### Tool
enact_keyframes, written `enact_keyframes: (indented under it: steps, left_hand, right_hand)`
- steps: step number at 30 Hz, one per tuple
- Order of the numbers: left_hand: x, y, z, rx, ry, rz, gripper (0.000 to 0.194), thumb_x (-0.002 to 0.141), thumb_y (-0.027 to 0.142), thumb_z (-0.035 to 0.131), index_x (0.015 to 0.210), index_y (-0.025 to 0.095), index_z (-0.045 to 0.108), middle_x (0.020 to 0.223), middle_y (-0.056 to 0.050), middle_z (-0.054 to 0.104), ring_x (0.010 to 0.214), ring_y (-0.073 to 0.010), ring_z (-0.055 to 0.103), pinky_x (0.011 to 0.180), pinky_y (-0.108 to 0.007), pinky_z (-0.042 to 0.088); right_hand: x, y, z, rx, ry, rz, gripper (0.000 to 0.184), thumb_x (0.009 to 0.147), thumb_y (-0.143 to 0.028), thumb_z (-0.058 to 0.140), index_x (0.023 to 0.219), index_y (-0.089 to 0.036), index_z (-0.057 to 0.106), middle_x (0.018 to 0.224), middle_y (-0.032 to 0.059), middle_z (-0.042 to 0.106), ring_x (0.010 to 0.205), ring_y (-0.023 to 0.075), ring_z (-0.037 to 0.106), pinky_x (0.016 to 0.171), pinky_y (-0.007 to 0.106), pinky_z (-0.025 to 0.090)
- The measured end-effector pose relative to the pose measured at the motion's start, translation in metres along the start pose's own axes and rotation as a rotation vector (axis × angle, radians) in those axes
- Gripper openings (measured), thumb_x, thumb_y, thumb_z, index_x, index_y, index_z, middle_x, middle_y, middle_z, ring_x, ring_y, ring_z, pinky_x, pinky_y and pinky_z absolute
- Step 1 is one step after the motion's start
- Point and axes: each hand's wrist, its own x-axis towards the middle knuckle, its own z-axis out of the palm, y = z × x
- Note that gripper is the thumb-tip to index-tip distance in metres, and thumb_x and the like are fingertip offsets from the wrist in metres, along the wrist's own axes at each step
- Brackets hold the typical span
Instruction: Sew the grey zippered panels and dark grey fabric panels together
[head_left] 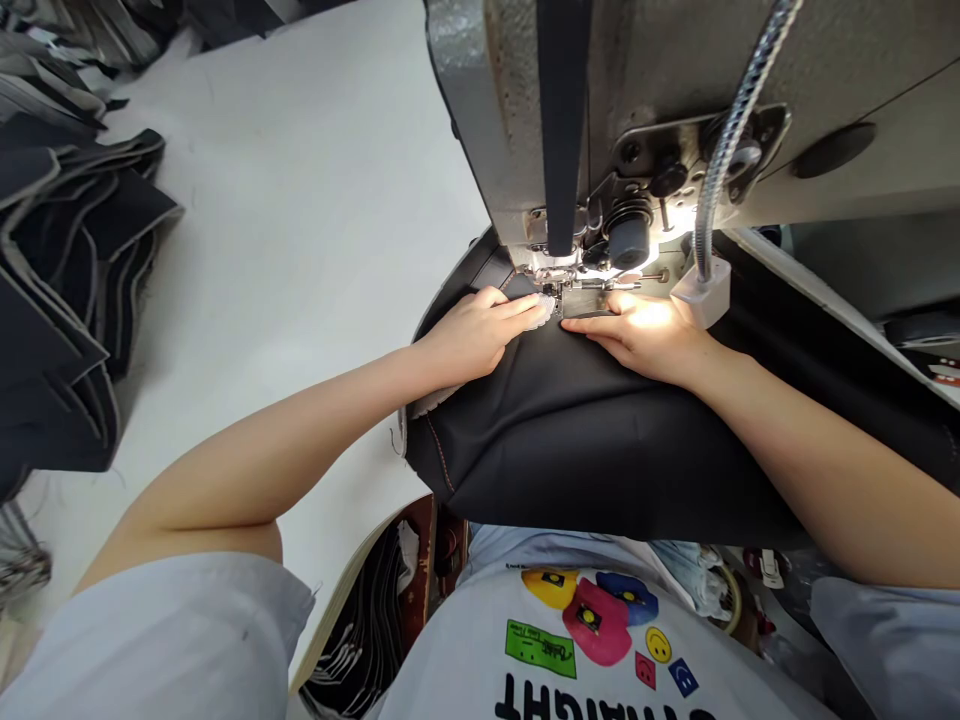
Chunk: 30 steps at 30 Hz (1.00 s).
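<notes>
A large piece of black leather-like material lies under the needle area of a sewing machine. My left hand rests on it just left of the presser foot, its fingers stretched toward the foot over a folded edge with pale backing. On the right, my right hand lies flat on the material beside a metal plate, fingers extended and pointing left at the foot. Reddish stitching runs along the left part of the material. The needle tip itself is too small to make out.
A white work table spreads to the left, with stacks of dark cut pieces along its far left side. A lamp head on a flexible metal neck hangs close above my right hand. More dark pieces sit below the table edge.
</notes>
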Motion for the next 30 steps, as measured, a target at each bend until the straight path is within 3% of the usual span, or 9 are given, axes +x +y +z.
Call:
enact_keyframes:
  steps: [5,10,20,25,30]
  left_hand:
    - [0.001,0.007,0.001,0.011,0.017,-0.045,0.072,0.083,0.004,0.039,0.154,0.019,0.035,0.16,-0.005,0.037,0.123,-0.0296,0.046,0.105,-0.046,0.043]
    - [0.002,0.002,0.0,-0.009,-0.009,-0.008,0.074,0.081,0.004,0.041,0.153,0.022,0.038,0.16,-0.003,0.037,0.125,-0.0289,0.045,0.109,-0.046,0.04]
    - [0.007,0.007,-0.007,0.005,-0.013,-0.03,0.072,0.084,0.003,0.039,0.153,0.023,0.039,0.16,-0.003,0.037,0.126,-0.0292,0.045,0.109,-0.046,0.041]
    - [0.008,0.01,-0.008,0.011,-0.02,-0.043,0.073,0.083,0.004,0.04,0.154,0.022,0.037,0.161,-0.004,0.036,0.128,-0.0308,0.046,0.11,-0.048,0.041]
    - [0.008,0.011,-0.005,-0.017,-0.014,-0.042,0.073,0.084,0.004,0.041,0.155,0.019,0.035,0.162,-0.006,0.033,0.133,-0.0314,0.042,0.114,-0.048,0.038]
  right_hand:
    - [0.0,-0.001,-0.001,-0.007,-0.001,0.014,0.029,0.101,-0.035,0.053,0.121,-0.028,0.074,0.092,0.0074,0.069,0.109,0.0232,0.057,0.083,0.034,0.044]
    - [0.001,0.002,0.0,-0.051,0.003,-0.02,0.031,0.101,-0.037,0.051,0.122,-0.031,0.073,0.087,0.0084,0.067,0.109,0.024,0.058,0.076,0.031,0.043]
    - [-0.002,0.0,-0.01,-0.087,-0.13,0.068,0.037,0.105,-0.038,0.042,0.133,-0.037,0.065,0.094,0.0079,0.065,0.094,0.0197,0.059,0.064,0.025,0.041]
    - [0.0,0.006,-0.005,-0.064,-0.078,0.048,0.04,0.104,-0.042,0.039,0.13,-0.035,0.068,0.091,0.0072,0.064,0.102,0.0233,0.058,0.08,0.033,0.047]
    - [0.001,0.013,0.004,-0.034,-0.051,0.046,0.038,0.102,-0.037,0.041,0.13,-0.033,0.067,0.097,0.0068,0.065,0.11,0.0263,0.056,0.093,0.042,0.045]
